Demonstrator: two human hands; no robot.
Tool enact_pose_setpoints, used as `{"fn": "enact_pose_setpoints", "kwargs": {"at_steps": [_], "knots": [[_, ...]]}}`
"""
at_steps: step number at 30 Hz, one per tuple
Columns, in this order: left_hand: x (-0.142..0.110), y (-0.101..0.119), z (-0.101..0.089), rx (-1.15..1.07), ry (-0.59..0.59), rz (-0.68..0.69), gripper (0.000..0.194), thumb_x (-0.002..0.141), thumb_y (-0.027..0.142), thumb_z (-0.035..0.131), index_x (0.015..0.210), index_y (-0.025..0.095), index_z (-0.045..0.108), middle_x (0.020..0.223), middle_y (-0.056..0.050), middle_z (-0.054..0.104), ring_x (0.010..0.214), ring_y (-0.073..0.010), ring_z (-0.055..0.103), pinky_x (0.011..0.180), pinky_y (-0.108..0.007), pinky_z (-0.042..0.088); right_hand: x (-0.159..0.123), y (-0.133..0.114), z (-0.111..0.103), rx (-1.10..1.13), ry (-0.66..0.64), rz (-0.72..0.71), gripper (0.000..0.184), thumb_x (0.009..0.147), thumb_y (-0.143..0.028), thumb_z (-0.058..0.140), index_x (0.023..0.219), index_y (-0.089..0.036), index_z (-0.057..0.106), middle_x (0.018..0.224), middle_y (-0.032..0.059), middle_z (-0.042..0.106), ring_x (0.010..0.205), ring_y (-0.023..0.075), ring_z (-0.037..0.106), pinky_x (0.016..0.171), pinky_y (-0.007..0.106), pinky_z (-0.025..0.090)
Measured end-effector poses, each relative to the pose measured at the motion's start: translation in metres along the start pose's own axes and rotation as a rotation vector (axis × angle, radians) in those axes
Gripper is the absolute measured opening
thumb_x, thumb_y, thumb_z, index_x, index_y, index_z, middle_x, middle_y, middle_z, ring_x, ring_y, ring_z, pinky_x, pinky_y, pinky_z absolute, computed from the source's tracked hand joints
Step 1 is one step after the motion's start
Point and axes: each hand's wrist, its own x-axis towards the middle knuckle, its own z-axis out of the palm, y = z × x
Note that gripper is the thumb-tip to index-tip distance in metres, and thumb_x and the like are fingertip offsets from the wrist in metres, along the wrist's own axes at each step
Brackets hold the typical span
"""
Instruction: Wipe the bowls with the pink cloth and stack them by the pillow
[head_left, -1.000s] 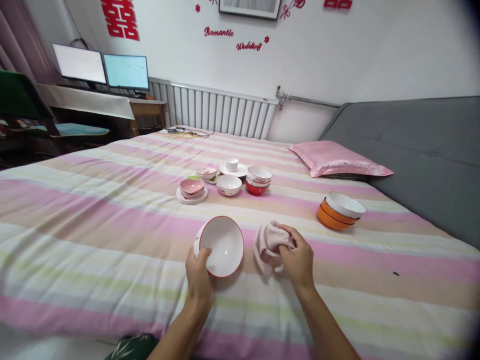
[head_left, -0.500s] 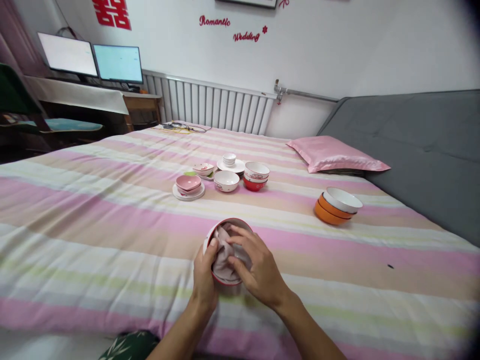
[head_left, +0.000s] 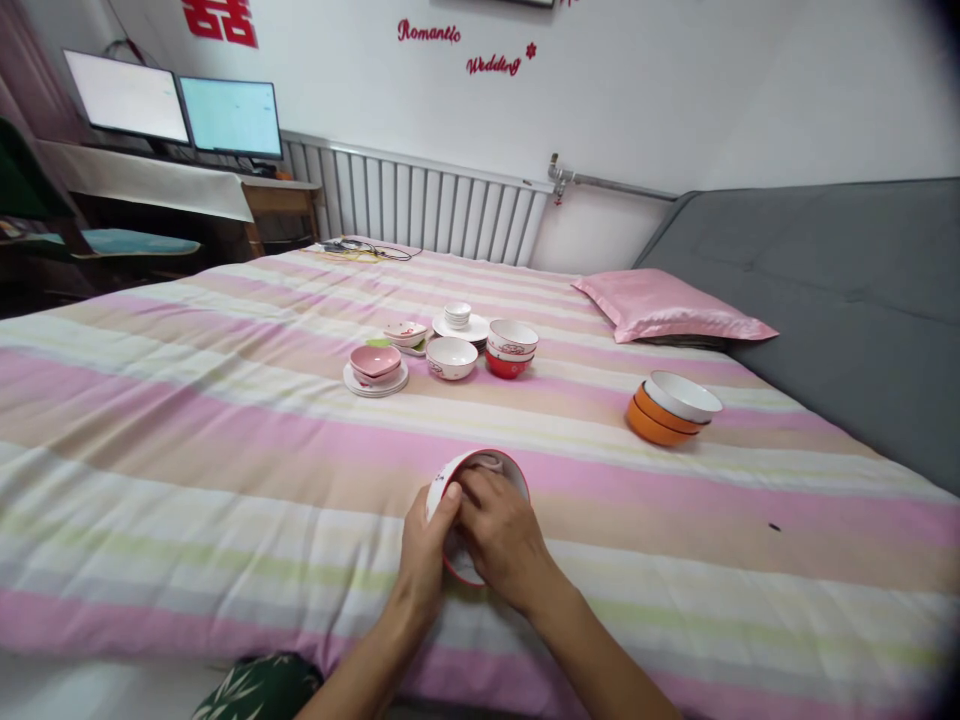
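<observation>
Hands: left hand [head_left: 425, 548] grips the red-rimmed bowl [head_left: 477, 478] at its near left rim; right hand [head_left: 501, 538] is pressed inside it.
Change: a second ago the pink cloth [head_left: 487, 463] was bunched beside the bowl; now it is nearly hidden within.
Meaning: wiping looks underway.
Place: near middle of the bed [head_left: 187, 440].

A home bedroom: a wide bed [head_left: 225, 440] with a striped sheet and a pink pillow [head_left: 667, 308] fills it. A radiator [head_left: 420, 208] lines the wall (red wedding decorations above), and two monitors [head_left: 176, 105] sit on a corner desk.
</observation>
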Motion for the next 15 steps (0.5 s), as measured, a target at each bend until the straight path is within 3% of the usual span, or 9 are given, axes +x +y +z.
{"fn": "enact_pose_setpoints", "kwargs": {"at_steps": [7,15], "knots": [[0.002,0.009,-0.008,0.217,0.036,0.174,0.049,0.072,0.046,0.064,0.109,0.014,0.06,0.103,-0.01,0.067,0.096,-0.026,0.06,0.083,-0.033,0.044,-0.001,-0.007,0.001,-0.116,-0.076,0.243,0.029,0.076,-0.008,0.05,0.101,-0.018,0.059,0.103,0.0107,0.058,0.097,0.0261,0.051,0.086,0.042,0.043],[0.001,0.013,-0.01,0.223,0.074,0.298,0.051,0.073,0.048,0.061,0.112,0.015,0.059,0.1,-0.009,0.067,0.092,-0.0255,0.06,0.078,-0.032,0.046,0.001,-0.023,-0.02,0.257,-0.266,0.306,0.016,0.085,-0.022,0.048,0.099,-0.023,0.056,0.093,0.0032,0.057,0.086,0.0193,0.054,0.073,0.031,0.044]]}}
